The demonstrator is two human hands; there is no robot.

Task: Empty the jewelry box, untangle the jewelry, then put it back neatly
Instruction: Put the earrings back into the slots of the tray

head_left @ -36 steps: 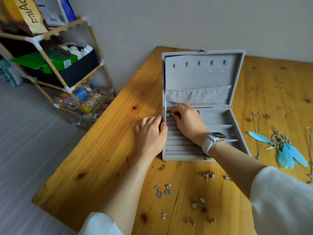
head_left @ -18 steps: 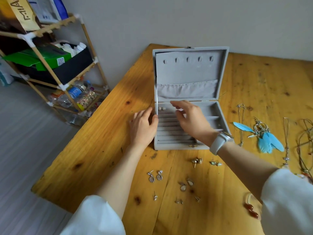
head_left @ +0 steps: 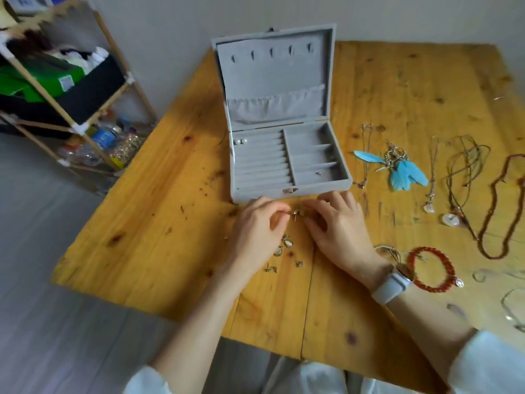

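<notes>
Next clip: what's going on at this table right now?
A person sits at a wooden table sorting jewelry. Both hands, left hand and right hand, meet at a small metal earring just in front of the open grey velvet jewelry box. The box holds two pearl studs in its ring rolls and little else. Blue feather earrings, necklaces and a red bead bracelet lie spread out to the right.
</notes>
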